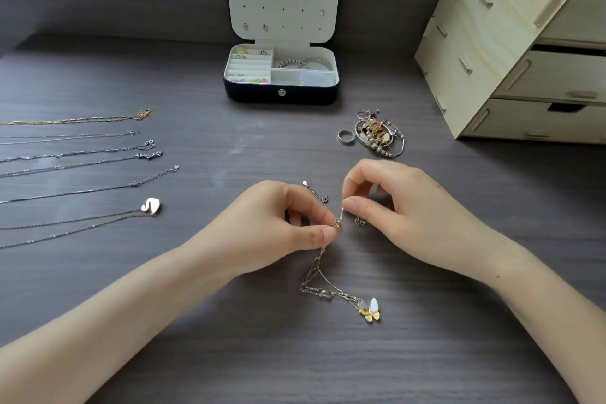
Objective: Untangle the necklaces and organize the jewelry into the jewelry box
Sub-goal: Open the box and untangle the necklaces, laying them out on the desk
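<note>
Both hands pinch one knot (pixel 337 223) mid-table: left hand (pixel 278 226), right hand (pixel 396 207). Best tease loops apart gently; butterfly pendant (pixel 370 308) dangles toward the near edge.

Open jewelry box (pixel 281 93) at table (pixel 196 354) rear centre. Drawer unit (pixel 511 43) right of it. Straightened necklaces (pixel 75 167) in rows far left. Jewelry pile (pixel 377 136) front-right of box, ring (pixel 346 136) just left of pile.

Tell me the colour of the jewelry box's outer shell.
Black outer shell, white inside; head view shows it.
</note>
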{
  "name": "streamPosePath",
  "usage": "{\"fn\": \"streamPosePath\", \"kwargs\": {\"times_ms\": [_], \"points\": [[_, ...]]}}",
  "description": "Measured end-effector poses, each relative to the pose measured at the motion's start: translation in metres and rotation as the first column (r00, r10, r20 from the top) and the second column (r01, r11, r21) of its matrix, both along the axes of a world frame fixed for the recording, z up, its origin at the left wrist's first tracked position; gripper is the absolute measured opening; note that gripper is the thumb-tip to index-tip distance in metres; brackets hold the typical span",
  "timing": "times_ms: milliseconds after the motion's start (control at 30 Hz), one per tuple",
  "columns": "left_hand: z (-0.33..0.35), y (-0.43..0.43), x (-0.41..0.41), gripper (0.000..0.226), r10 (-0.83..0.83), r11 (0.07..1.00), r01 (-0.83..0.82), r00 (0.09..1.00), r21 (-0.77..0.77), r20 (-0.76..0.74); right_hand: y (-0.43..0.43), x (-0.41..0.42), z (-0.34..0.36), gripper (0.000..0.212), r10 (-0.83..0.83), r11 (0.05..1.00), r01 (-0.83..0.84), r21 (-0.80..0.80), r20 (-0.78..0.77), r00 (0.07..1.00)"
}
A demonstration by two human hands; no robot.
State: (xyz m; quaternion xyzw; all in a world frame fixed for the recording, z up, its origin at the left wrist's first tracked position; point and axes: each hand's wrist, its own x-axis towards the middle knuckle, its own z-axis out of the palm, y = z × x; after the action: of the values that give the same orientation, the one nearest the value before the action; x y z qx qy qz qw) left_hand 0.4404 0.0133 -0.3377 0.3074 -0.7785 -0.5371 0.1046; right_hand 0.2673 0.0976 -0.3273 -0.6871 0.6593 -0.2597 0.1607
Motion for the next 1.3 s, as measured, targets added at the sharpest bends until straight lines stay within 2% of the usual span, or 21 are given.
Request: {"fn": "streamPosePath", "kwargs": {"times_ms": [67, 133, 200, 333, 433, 633, 767, 867, 1100, 1300], "points": [[0.003, 0.001, 0.0, 0.01, 0.016, 0.998, -0.015, 1.0, 0.054, -0.011, 0.002, 0.001, 0.0, 0.005, -0.038, 0.997, 0.033, -0.073, -0.068, 0.997], [0.004, 0.001, 0.0, 0.015, 0.039, 0.996, -0.037, 0.999, 0.076, -0.015, 0.005, 0.002, 0.003, 0.014, -0.08, 0.993, 0.074, -0.095, -0.057, 0.995], [0.005, 0.002, 0.0, 0.018, 0.055, 0.995, -0.054, 0.998, 0.085, -0.016, 0.007, 0.003, 0.006, 0.021, -0.103, 0.993, 0.103, -0.055, -0.003, 0.995], [0.006, 0.002, -0.001, 0.017, 0.063, 0.994, -0.062, 0.998, 0.094, -0.009, 0.007, 0.006, 0.002, 0.029, -0.066, 0.995, 0.061, 0.083, 0.06, 0.996], [0.006, 0.003, -0.002, 0.013, 0.081, 0.993, -0.08, 0.997, 0.091, -0.01, 0.006, 0.01, 0.0, 0.032, -0.06, 0.992, 0.047, 0.114, 0.11, 0.992], [0.005, 0.008, -0.004, 0.007, 0.142, 0.99, -0.142, 0.99, 0.0, -0.007, 0.004, 0.015, -0.002, 0.011, -0.159, 0.981, 0.136, 0.137, 0.178, 0.971], [0.003, 0.013, -0.006, 0.023, 0.164, 0.968, -0.157, 0.986, -0.196, 0.019, 0.005, 0.02, 0.0, 0.007, -0.203, 0.976, 0.178, 0.129, 0.216, 0.955], [0.001, 0.014, -0.008, 0.028, 0.17, 0.951, -0.157, 0.985, -0.267, 0.024, 0.006, 0.022, 0.001, 0.007, -0.242, 0.969, 0.22, 0.113, 0.245, 0.939], [-0.003, 0.014, -0.007, 0.019, 0.158, 0.941, -0.152, 0.987, -0.302, -0.006, 0.007, 0.027, -0.002, 0.011, -0.263, 0.964, 0.266, -0.01, 0.113, 0.958], [-0.007, 0.014, -0.006, 0.008, 0.173, 0.903, -0.164, 0.985, -0.397, -0.011, 0.006, 0.027, -0.009, 0.011, -0.242, 0.966, 0.241, -0.089, -0.001, 0.97]]}}
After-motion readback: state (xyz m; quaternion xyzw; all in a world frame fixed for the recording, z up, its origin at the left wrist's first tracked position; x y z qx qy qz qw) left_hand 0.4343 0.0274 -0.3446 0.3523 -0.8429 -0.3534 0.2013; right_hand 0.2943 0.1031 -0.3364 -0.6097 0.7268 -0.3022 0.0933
